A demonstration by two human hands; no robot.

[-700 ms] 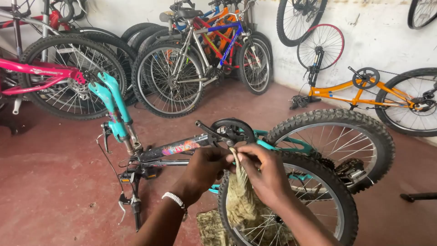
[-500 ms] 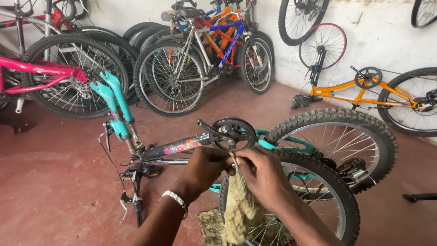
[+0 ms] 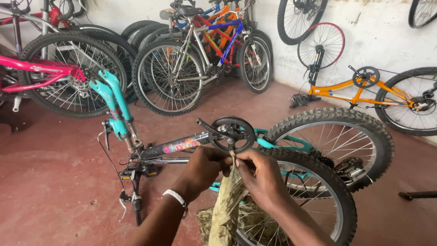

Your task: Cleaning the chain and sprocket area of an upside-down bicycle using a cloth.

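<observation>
Red-painted concrete floor [image 3: 54, 182], with a white wall [image 3: 373, 41] behind. Parked bicycles [image 3: 200, 54] lean in a row along the wall; an orange bicycle frame [image 3: 355, 91] lies at the right, and a pink bicycle [image 3: 41, 73] stands at the left.

In the centre, a teal bicycle [image 3: 182, 146] rests upside down, fork [image 3: 114, 105] raised, its knobbly rear wheel [image 3: 337, 136] to the right. A second loose wheel [image 3: 318, 196] stands in front of it.

The black chainring [image 3: 234, 132] with its crank sits at mid-frame, just above both hands.

A greenish-brown rag [image 3: 227, 209] hangs down from the hands, in front of the loose wheel.

Left hand [image 3: 205, 168], white bracelet at the wrist: fingers curled closed around the rag's top, directly beneath the chainring. Right hand [image 3: 261, 175]: fingers pinched shut on the same rag, touching the left hand.
</observation>
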